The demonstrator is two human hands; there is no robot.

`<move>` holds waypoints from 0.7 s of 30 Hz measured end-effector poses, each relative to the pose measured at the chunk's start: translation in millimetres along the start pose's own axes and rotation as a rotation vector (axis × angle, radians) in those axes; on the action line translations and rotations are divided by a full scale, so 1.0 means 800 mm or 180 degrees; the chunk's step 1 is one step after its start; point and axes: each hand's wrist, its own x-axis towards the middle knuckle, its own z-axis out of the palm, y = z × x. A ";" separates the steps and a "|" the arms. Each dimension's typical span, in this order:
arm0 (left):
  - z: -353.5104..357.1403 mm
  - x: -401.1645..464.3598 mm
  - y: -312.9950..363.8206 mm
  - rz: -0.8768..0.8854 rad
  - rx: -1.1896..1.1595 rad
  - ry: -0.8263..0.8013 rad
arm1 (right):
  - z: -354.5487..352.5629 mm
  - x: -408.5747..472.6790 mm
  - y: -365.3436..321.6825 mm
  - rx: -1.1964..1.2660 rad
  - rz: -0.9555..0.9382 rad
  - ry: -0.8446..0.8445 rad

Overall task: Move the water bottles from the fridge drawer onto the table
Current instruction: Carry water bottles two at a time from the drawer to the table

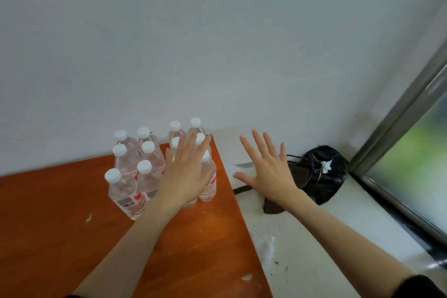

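**Both hands spread flat over the table's far right corner**

Your forearms lay nearest the camera, reaching up from the bottom edge, the left one crossing the orange-brown table. A few pale crumbs sat on the tabletop near its front edge and left of your left arm.

Toward the table's far edge, the water bottles stood upright in a tight cluster, clear plastic with white caps and red-and-white labels. The cluster ran from the middle of the far edge to the far right corner, close against the grey wall; at least ten caps showed, and some bottles were hidden behind your hand.

Your left hand was flat, fingers straight and slightly apart, above the rightmost bottles at that corner. It gripped nothing; whether the palm touched the caps below it could not be told.

Your right hand was past the table's right edge, over the pale floor, fingers spread wide and holding nothing.

Further right, a black bag with a scrap of white on it sat in the corner by the wall, with a dark object partly hidden beside it. A metal window frame ran down the right side.
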 end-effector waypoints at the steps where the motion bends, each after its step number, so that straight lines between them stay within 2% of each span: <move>1: -0.010 0.004 0.014 0.0135 0.0185 -0.0002 | -0.013 -0.008 0.011 -0.0194 -0.0007 0.0201; 4: -0.028 0.018 0.058 0.0533 0.0387 0.0042 | -0.051 -0.044 0.041 -0.0677 0.0196 0.0636; 9: -0.046 0.021 0.148 0.1354 0.0273 0.0257 | -0.110 -0.142 0.078 -0.1061 0.0979 0.1030; 13: -0.045 -0.025 0.217 0.2028 0.0031 0.0160 | -0.135 -0.254 0.084 -0.1090 0.1791 0.1089; 21: -0.015 -0.189 0.365 0.3016 -0.0693 -0.0422 | -0.173 -0.506 0.066 -0.1369 0.3025 0.1027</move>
